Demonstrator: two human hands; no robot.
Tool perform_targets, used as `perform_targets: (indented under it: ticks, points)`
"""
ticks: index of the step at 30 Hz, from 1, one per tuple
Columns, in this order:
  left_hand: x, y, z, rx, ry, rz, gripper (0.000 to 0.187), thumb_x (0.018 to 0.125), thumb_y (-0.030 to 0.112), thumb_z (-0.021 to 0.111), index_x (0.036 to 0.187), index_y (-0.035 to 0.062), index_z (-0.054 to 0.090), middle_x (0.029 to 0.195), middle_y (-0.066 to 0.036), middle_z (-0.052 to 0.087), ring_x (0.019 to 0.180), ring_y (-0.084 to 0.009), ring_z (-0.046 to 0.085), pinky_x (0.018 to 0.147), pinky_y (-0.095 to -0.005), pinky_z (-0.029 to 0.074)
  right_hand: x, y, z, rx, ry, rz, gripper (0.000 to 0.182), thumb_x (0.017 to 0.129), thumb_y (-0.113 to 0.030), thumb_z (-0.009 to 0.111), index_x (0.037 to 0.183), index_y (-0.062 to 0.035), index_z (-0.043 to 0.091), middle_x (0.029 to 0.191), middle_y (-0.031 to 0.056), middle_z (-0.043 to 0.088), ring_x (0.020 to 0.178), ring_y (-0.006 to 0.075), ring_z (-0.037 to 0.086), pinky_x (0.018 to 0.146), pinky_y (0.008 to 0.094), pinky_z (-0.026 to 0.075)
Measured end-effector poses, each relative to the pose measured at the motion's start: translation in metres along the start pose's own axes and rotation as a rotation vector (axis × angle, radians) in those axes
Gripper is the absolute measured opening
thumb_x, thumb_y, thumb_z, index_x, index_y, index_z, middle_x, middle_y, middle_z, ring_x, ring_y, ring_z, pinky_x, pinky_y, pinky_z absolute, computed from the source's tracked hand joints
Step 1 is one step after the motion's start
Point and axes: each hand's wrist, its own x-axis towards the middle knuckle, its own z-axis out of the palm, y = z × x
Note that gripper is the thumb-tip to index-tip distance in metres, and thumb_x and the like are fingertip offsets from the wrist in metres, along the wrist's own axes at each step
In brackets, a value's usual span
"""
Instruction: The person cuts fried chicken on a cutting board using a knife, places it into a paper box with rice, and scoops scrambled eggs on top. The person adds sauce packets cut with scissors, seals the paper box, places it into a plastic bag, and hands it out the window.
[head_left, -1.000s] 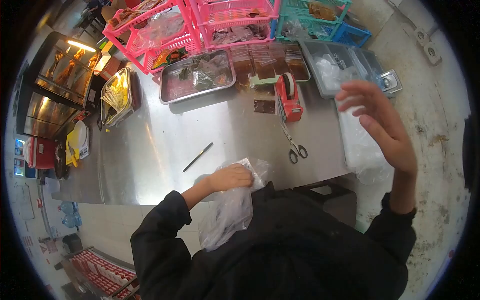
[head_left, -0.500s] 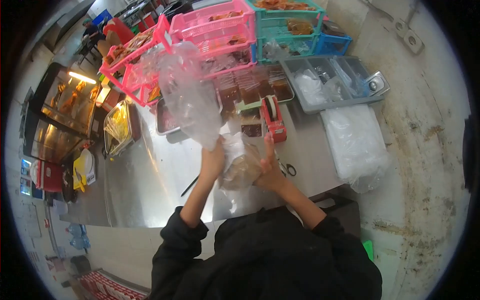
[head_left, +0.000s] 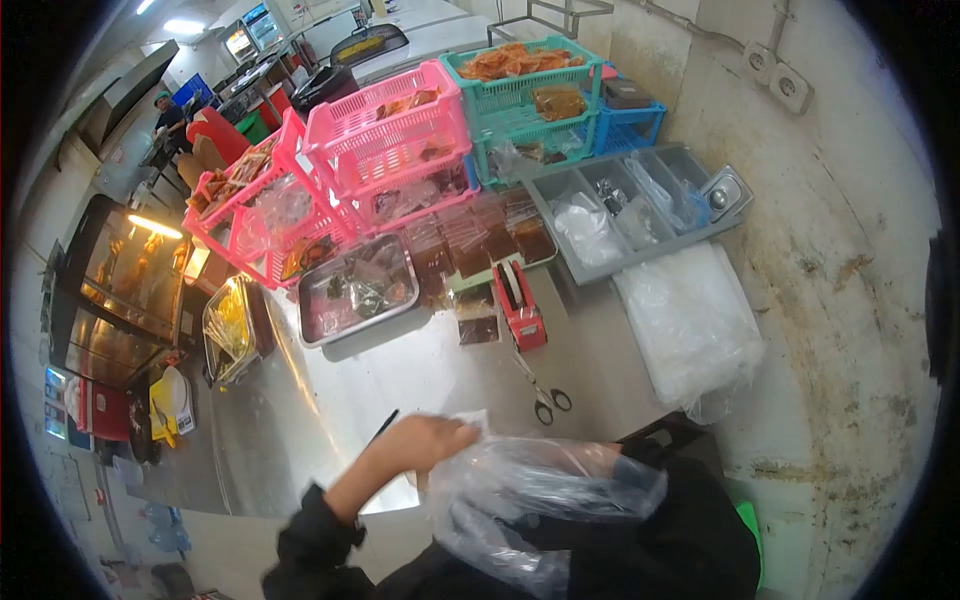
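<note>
1. Left hand: closed on the near edge of a clear plastic bag, at the front edge of the table.
2. Right hand: inside the clear plastic bag, fingers seen only as a blur through the film; whether it is spread or closed I cannot tell.
3. Clear plastic bag: held low against the person's dark jacket, mouth toward the left hand. Step in hand, as I judge it: opening out the bag. The next move calls for the mouth to be kept wide by one hand while the other is freed.
4. Scissors: flat on the table, just beyond the bag.
5. Dark pen-like tool: near the left hand, partly hidden.
6. Red tape dispenser: farther back, mid-table.
7. Stack of clear bags: right end of the table.
8. Steel tray of wrapped pieces, sauce packets beside it.
9. Pink baskets, teal baskets, grey divided bin: back row. Nothing stands between hands and table.
</note>
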Motion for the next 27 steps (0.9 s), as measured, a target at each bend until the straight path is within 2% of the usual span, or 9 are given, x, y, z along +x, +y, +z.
perform_targets:
  ticks: [3, 6, 8, 9, 11, 14, 17, 22, 27]
  points:
    - [-0.055, 0.003, 0.061, -0.432, 0.108, -0.521, 0.026, 0.08, 0.019, 0.054, 0.101, 0.0032, 0.053, 0.069, -0.013, 0.06, 0.06, -0.0314, 0.059, 0.052, -0.0363, 0.048, 0.007, -0.01, -0.07, -0.037, -0.22, 0.118, 0.025, 0.079, -0.012, 0.059, 0.102, -0.003, 0.055, 0.084, 0.0084, 0.056, 0.073, 0.017, 0.058, 0.061, 0.0321, 0.049]
    - [-0.05, 0.028, 0.079, -1.155, 0.251, -1.338, 0.032, 0.081, 0.024, 0.055, 0.103, 0.0008, 0.054, 0.068, -0.016, 0.061, 0.062, -0.0362, 0.06, 0.053, -0.0393, 0.047, 0.038, -0.023, -0.187, 0.21, 0.35, -0.107, 0.02, 0.078, 0.001, 0.05, 0.095, -0.001, 0.059, 0.07, 0.006, 0.059, 0.056, 0.0129, 0.058, 0.051, 0.026, 0.049]
    - [-0.04, 0.03, 0.091, -0.286, 0.055, -0.934, 0.029, 0.077, 0.028, 0.06, 0.094, 0.0052, 0.063, 0.08, -0.015, 0.061, 0.081, -0.0296, 0.061, 0.07, -0.0366, 0.047, 0.061, -0.029, -0.278, -0.235, 0.864, -0.092, 0.019, 0.079, -0.003, 0.052, 0.094, -0.0015, 0.063, 0.063, 0.0068, 0.06, 0.055, 0.0144, 0.06, 0.052, 0.0278, 0.049]
    - [-0.039, 0.029, 0.111, -0.287, 0.064, -0.942, 0.029, 0.077, 0.028, 0.06, 0.094, 0.0052, 0.063, 0.08, -0.015, 0.061, 0.081, -0.0296, 0.061, 0.07, -0.0366, 0.047, 0.077, -0.017, -0.321, -0.687, 1.061, -0.14, 0.017, 0.076, -0.003, 0.053, 0.088, -0.001, 0.065, 0.064, 0.0106, 0.062, 0.057, 0.0165, 0.063, 0.055, 0.0296, 0.05]
    - [-0.031, 0.015, 0.158, -0.275, 0.258, -1.24, 0.03, 0.08, 0.024, 0.055, 0.098, -0.0001, 0.055, 0.075, -0.019, 0.062, 0.065, -0.0383, 0.06, 0.057, -0.0429, 0.047, 0.109, 0.019, -0.383, -0.787, 1.065, 0.022, 0.017, 0.074, -0.003, 0.054, 0.085, -0.0005, 0.066, 0.069, 0.0156, 0.064, 0.065, 0.0226, 0.066, 0.06, 0.0328, 0.052]
    - [0.011, 0.012, 0.156, -0.42, 0.599, -1.368, 0.025, 0.081, 0.019, 0.055, 0.097, 0.0002, 0.055, 0.081, -0.019, 0.063, 0.074, -0.0364, 0.061, 0.065, -0.0396, 0.048, 0.151, 0.06, -0.421, -0.984, 0.789, 0.213, 0.014, 0.076, -0.003, 0.053, 0.08, -0.0009, 0.066, 0.084, 0.0198, 0.064, 0.077, 0.0375, 0.062, 0.071, 0.0423, 0.05]
    - [0.029, 0.017, 0.158, -0.46, 0.96, -1.345, 0.02, 0.084, 0.016, 0.052, 0.095, 0.0002, 0.055, 0.084, -0.017, 0.064, 0.077, -0.0312, 0.061, 0.07, -0.0355, 0.047, 0.168, 0.06, -0.41, -1.024, 0.948, 0.484, 0.016, 0.074, -0.004, 0.056, 0.084, -0.0023, 0.068, 0.078, 0.0205, 0.064, 0.08, 0.0368, 0.063, 0.073, 0.0414, 0.051]
    - [0.037, 0.026, 0.163, -0.733, 1.023, -1.462, 0.022, 0.086, 0.016, 0.049, 0.101, -0.0003, 0.052, 0.093, -0.018, 0.057, 0.085, -0.03, 0.057, 0.073, -0.0344, 0.046, 0.173, 0.097, -0.436, -0.889, 0.954, 0.328, 0.013, 0.077, -0.003, 0.054, 0.079, 0.0029, 0.065, 0.085, 0.0272, 0.061, 0.084, 0.0401, 0.06, 0.074, 0.0458, 0.049]
    - [0.042, 0.022, 0.165, -1.396, 1.428, -1.484, 0.025, 0.089, 0.016, 0.046, 0.107, -0.0008, 0.049, 0.103, -0.019, 0.051, 0.093, -0.0288, 0.052, 0.077, -0.0334, 0.045, 0.177, 0.104, -0.439, -0.921, 0.914, 0.303, 0.014, 0.075, -0.008, 0.056, 0.075, 0.0011, 0.067, 0.082, 0.0246, 0.063, 0.082, 0.0399, 0.061, 0.074, 0.0438, 0.049]
